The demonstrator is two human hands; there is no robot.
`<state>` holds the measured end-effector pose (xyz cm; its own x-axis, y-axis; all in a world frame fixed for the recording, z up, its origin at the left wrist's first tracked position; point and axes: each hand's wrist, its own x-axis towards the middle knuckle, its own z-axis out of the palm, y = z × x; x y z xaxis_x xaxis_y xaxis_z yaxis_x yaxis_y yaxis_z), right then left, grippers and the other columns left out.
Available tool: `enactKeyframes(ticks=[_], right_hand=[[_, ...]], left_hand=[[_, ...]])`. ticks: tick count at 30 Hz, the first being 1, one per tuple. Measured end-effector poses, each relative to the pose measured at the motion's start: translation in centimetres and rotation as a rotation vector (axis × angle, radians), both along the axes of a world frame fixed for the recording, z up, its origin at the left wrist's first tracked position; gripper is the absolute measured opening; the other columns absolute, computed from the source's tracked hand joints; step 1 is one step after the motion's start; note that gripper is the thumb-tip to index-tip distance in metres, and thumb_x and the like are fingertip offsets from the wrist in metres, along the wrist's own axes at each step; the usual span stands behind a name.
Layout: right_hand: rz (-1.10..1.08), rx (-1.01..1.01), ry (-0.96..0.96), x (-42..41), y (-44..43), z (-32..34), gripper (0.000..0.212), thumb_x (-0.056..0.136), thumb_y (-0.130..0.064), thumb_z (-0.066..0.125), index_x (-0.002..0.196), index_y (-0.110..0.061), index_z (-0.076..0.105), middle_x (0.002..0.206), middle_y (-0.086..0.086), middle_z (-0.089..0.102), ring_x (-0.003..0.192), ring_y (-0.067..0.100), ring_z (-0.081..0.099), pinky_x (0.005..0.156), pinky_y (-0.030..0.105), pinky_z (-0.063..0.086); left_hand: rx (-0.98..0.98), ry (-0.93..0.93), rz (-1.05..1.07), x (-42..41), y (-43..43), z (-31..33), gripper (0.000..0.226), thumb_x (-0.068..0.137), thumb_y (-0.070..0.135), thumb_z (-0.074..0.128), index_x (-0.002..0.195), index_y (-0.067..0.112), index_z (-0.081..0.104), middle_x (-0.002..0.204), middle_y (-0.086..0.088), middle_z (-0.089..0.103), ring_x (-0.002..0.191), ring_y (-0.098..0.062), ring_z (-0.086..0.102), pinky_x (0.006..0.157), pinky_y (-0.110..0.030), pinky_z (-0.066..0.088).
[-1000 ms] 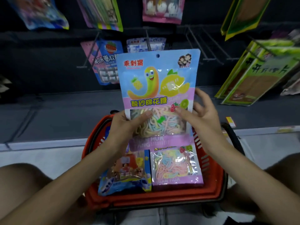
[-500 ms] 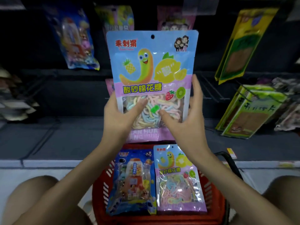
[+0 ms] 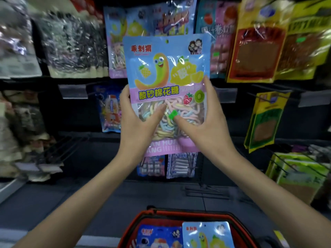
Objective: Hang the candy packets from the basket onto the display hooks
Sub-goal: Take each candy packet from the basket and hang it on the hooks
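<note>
left hand (image 3: 138, 122), right hand (image 3: 206, 126): each pinching packet (image 3: 166, 77) low at sides | packet upright, hang hole (image 3: 167, 41) topmost | matching hung packets (image 3: 116, 42) behind, up-left

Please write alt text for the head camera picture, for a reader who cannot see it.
The left hand and the right hand hold a candy packet upright before a dark rack of hanging snack packets. Below, a red basket holds two more packets.

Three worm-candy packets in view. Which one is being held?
The centre packet, up before the display: left hand and right hand hold its lower half. A second packet lies in the red basket; a third packet hangs behind, upper left.
</note>
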<state>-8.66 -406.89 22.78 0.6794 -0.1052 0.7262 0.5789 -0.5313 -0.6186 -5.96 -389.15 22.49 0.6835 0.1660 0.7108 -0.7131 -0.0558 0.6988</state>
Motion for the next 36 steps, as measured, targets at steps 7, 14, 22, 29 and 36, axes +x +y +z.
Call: enactKeyframes(ticks=[7,14,22,29,36], right_hand=[[-0.030,-0.125,-0.008,2.3,1.9,5.8,0.103,0.086,-0.042,0.083,0.164,-0.040,0.015,0.154,-0.010,0.039,0.102,-0.040,0.030,0.086,0.006,0.032],[-0.022,-0.173,-0.008,4.2,4.3,11.4,0.107,0.085,-0.050,0.082,0.164,-0.040,0.010,0.168,-0.016,0.022,0.131,-0.006,0.035,0.106,0.015,0.030],[0.007,-0.188,-0.036,7.2,8.2,15.3,0.110,0.080,-0.051,0.085,0.164,-0.039,0.014,0.166,-0.016,0.027,0.146,0.007,0.034,0.106,0.021,0.028],[0.018,-0.256,-0.019,8.5,11.5,17.8,0.111,0.081,-0.055,0.082,0.165,-0.036,0.011,0.166,-0.010,0.026,0.150,0.014,0.032,0.115,0.034,0.034],[0.029,-0.213,0.005,9.9,13.3,18.6,0.114,0.080,-0.055,0.084,0.165,-0.034,0.012,0.165,-0.007,0.029,0.148,0.017,0.036,0.114,0.039,0.037]], left_hand=[[-0.001,-0.022,0.074,2.7,2.2,5.1,0.089,0.081,0.041,0.087,0.152,0.030,0.036,0.140,0.005,0.062,0.129,-0.017,0.062,0.108,-0.053,0.050],[0.089,-0.031,0.108,4.6,5.7,11.2,0.080,0.083,0.036,0.087,0.149,0.031,0.043,0.131,0.015,0.066,0.117,0.002,0.063,0.100,-0.031,0.054],[0.126,-0.005,0.147,7.0,10.5,14.9,0.060,0.078,0.043,0.090,0.127,0.046,0.055,0.118,0.020,0.071,0.110,-0.004,0.068,0.097,-0.040,0.055],[0.059,0.021,0.122,8.1,13.6,16.4,0.045,0.082,0.023,0.088,0.116,0.037,0.062,0.095,0.021,0.076,0.083,-0.001,0.075,0.066,-0.017,0.058],[0.068,0.055,0.084,9.4,15.3,17.5,0.041,0.081,0.026,0.089,0.107,0.045,0.062,0.102,0.013,0.078,0.084,-0.012,0.079,0.066,-0.029,0.063]])
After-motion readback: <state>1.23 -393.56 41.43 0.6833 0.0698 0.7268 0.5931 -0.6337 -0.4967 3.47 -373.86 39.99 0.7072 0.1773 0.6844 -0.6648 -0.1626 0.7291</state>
